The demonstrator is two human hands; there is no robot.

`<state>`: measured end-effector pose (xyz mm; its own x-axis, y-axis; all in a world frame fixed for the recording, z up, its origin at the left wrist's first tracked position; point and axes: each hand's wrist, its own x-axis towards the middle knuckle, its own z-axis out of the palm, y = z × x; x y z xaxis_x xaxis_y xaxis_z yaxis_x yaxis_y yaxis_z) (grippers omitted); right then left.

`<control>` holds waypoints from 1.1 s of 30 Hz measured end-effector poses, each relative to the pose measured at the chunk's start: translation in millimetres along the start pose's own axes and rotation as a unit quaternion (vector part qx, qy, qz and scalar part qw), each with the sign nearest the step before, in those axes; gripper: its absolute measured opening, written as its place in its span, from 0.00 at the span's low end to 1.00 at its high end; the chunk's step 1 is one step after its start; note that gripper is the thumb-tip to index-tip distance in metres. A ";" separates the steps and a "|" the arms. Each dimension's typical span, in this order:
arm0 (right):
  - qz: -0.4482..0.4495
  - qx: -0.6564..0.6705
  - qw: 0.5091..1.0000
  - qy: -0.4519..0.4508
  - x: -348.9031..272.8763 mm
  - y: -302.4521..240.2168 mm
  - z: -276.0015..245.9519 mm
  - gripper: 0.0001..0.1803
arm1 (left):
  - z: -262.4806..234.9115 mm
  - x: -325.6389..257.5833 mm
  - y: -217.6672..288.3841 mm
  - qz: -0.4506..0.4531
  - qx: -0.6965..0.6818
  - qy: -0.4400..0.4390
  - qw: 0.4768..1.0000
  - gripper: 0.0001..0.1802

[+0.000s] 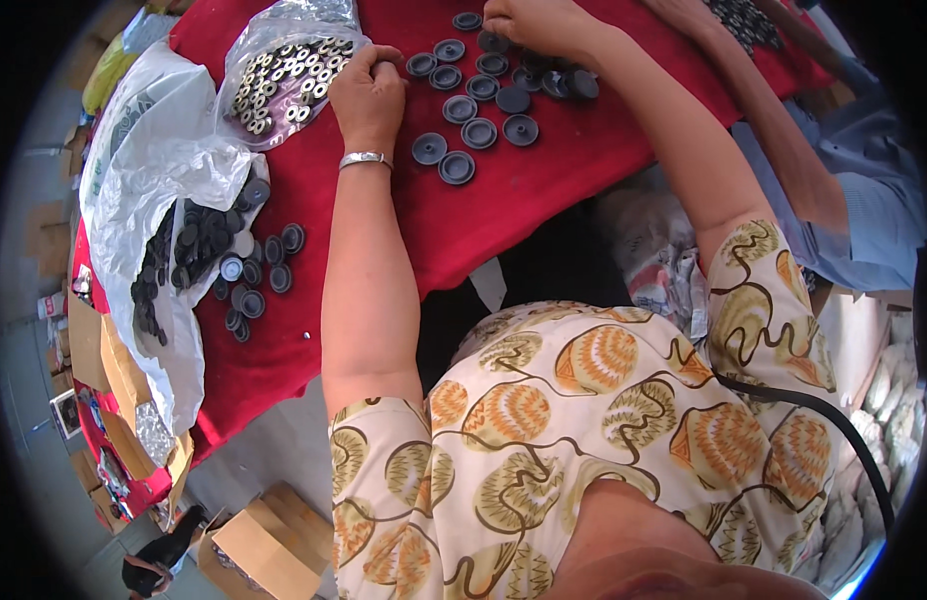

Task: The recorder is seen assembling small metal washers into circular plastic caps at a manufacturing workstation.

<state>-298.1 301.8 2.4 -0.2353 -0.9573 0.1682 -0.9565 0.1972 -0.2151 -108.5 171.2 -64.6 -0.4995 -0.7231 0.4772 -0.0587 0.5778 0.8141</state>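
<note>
Head view shows the left hand (369,85) pinched beside the clear plastic bag of small metal rings (289,75), the right hand (529,22) pressing down among dark round rubber caps (484,95) on the red-clothed table (544,190), apparently fitting rings into caps.

Matt dark plastic caps (458,108) lie on fuzzy red cloth (544,190) beside a glossy clear plastic bag (284,50).

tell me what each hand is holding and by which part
The left hand has its fingertips pinched beside the bag of rings; what they hold is too small to tell. The right hand rests on dark caps, grip unclear.
</note>
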 end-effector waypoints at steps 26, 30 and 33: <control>-0.007 -0.043 0.994 -0.100 8.4 -28.7 -13.3 0.13 | 5.6 3.0 1.1 0.020 0.062 0.035 0.997 0.10; -0.024 -0.102 0.990 -0.096 11.6 -30.3 -3.9 0.11 | 3.6 2.3 -0.4 0.010 0.094 0.038 0.995 0.10; -0.081 -0.104 0.991 -0.003 11.6 -14.0 23.9 0.12 | 5.9 1.0 -1.7 -0.003 0.093 0.017 0.996 0.11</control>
<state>-283.3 282.9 -15.6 -0.0759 -0.9811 0.1780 -0.9967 0.0801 0.0164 -114.0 171.7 -67.5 -0.4690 -0.7371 0.4865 -0.2212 0.6313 0.7433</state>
